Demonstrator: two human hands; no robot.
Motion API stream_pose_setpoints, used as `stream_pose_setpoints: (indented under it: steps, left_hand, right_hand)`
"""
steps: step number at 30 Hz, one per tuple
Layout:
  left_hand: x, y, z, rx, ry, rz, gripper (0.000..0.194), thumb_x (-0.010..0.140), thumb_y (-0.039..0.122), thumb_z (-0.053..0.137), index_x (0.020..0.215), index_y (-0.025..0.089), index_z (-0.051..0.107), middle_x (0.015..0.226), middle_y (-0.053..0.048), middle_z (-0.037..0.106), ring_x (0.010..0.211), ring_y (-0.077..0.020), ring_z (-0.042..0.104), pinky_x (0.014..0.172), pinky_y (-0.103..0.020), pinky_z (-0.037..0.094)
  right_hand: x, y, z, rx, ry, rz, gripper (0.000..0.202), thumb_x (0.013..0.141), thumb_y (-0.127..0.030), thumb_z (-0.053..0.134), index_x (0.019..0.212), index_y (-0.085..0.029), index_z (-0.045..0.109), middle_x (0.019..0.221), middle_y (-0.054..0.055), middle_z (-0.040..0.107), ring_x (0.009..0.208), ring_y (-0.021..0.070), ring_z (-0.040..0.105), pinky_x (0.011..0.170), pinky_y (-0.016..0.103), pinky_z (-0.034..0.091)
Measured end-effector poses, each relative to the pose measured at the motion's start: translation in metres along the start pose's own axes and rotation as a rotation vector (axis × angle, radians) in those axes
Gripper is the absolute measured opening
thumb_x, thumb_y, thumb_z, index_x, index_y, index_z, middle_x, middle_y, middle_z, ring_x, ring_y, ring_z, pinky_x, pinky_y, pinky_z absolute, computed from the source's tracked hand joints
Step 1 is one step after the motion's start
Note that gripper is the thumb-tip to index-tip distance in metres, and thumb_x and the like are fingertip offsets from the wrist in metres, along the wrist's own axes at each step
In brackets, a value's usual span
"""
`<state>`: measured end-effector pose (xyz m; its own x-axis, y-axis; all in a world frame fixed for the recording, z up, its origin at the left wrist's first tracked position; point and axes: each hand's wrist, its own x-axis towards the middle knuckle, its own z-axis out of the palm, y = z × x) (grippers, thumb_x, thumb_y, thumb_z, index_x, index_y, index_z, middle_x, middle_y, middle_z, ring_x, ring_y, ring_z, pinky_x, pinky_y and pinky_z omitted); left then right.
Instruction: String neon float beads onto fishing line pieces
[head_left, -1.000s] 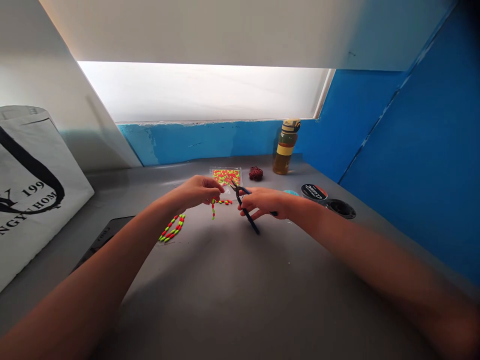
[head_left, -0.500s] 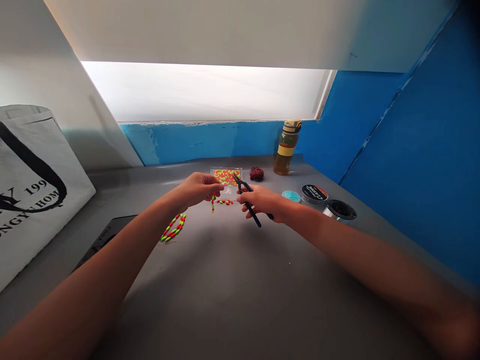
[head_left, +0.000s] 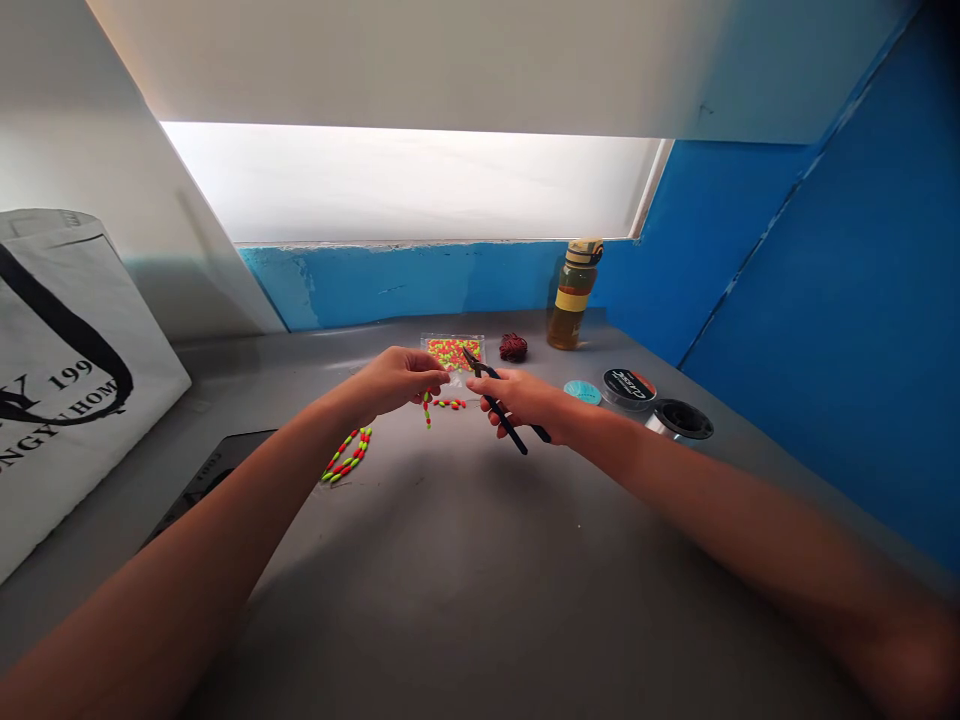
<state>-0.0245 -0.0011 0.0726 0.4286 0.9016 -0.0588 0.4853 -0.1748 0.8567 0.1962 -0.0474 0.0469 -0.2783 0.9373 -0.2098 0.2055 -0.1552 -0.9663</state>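
Note:
My left hand (head_left: 405, 380) is pinched closed on a short string of beads (head_left: 427, 410) in red and yellow-green, which dangles below the fingers. Dark-handled pliers (head_left: 504, 424) are gripped in my right hand (head_left: 521, 398), their jaws pointing up and to the left, close to my left fingertips. Behind the hands lies a clear bag of beads (head_left: 450, 352) in the same colours. A few loose beads (head_left: 450, 404) rest on the grey table between the hands. A curved strand of beads (head_left: 349, 458) lies left, partly behind my left forearm.
A dark red ball of cord (head_left: 514, 347) and a drink bottle (head_left: 574, 297) stand at the back. To the right are a turquoise disc (head_left: 582, 392), a round black-labelled container (head_left: 630, 386) and a spool (head_left: 681, 420). A white bag (head_left: 67, 450) and a dark flat mat (head_left: 202, 475) are left.
The pliers have tilted a little, the jaws shifting slightly left and the handle ends slightly right. My right thumb has moved nearer my left fingertips. The left hand has barely moved.

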Motion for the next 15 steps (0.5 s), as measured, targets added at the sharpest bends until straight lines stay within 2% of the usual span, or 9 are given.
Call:
stream_pose_setpoints:
  steps: [7, 15]
  left_hand:
    - [-0.0017, 0.0026, 0.0005, 0.006, 0.015, -0.014, 0.029, 0.073, 0.047, 0.074, 0.079, 0.019, 0.072, 0.072, -0.003, 0.063, 0.066, -0.0142, 0.053, 0.062, -0.028, 0.04]
    - [-0.0046, 0.0072, 0.0024, -0.004, 0.011, -0.012, 0.029, 0.073, 0.046, 0.074, 0.081, 0.018, 0.071, 0.073, -0.003, 0.063, 0.066, -0.0134, 0.053, 0.06, -0.027, 0.038]
  right_hand:
    - [-0.0029, -0.0018, -0.0004, 0.073, -0.016, -0.038, 0.022, 0.086, -0.037, 0.066, 0.095, -0.021, 0.053, 0.082, 0.001, 0.052, 0.06, 0.0112, 0.051, 0.046, 0.023, 0.048]
    - [-0.0058, -0.0028, 0.0005, 0.114, -0.018, -0.031, 0.023, 0.088, -0.037, 0.064, 0.096, -0.021, 0.051, 0.082, 0.0, 0.051, 0.055, 0.0081, 0.047, 0.042, 0.02, 0.041]
